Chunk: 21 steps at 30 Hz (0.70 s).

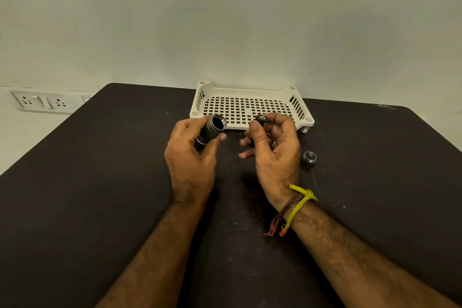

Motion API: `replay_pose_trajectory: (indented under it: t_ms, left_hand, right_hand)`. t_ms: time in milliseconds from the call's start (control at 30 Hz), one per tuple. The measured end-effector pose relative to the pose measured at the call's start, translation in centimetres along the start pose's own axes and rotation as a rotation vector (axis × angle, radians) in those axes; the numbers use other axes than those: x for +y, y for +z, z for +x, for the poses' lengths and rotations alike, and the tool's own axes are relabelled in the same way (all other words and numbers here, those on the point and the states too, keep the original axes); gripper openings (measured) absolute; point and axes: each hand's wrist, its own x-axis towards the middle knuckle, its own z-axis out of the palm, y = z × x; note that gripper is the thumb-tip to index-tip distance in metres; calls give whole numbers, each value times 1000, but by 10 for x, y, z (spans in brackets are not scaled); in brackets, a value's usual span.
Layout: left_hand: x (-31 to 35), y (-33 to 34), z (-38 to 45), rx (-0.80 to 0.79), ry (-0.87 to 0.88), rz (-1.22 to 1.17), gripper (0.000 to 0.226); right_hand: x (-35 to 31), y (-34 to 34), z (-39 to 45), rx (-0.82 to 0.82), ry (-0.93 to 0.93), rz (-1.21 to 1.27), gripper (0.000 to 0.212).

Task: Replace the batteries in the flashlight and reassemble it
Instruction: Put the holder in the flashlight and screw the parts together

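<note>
Far left, a wall socket plate (41, 102) sits beside the dark counter (100, 170). Left hand (191, 155) grips the flashlight body (211, 130), open end tilted up and right. Behind, a white perforated tray (250, 107). Right hand (272, 147) pinches a small black battery holder (262, 119) just beside the opening. Near right, the tail cap (309, 157) lies on the counter, spring showing.

left hand (190, 155) grips flashlight body (212, 129) | right hand (272, 150) pinches battery holder (262, 119)
</note>
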Motion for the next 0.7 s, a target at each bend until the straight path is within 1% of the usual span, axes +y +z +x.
replay_pose_trajectory:
  t_ms: [133, 200, 300, 367, 500, 600, 700]
  left_hand:
    - [-2, 0, 1, -60, -30, -46, 42]
    - [-3, 1, 1, -85, -37, -40, 41]
    - [-6, 2, 1, -93, -77, -34, 41]
    - [-7, 2, 1, -92, -87, -22, 41]
    - [-7, 2, 1, -90, -82, -16, 41]
    - [-7, 2, 1, -82, -81, -36, 40]
    - [-7, 0, 1, -81, -67, -30, 39]
  right_hand:
    - [0, -3, 1, 32, -92, -107, 24]
    - [2, -4, 1, 11, -160, -170, 26]
    - [4, -3, 2, -50, -270, -273, 37]
    - [6, -2, 1, -70, -287, -327, 40]
    - [5, -3, -2, -89, -222, -284, 32]
    - [-1, -3, -4, -117, -325, -305, 25]
    - [-5, -1, -5, -140, -457, -399, 21]
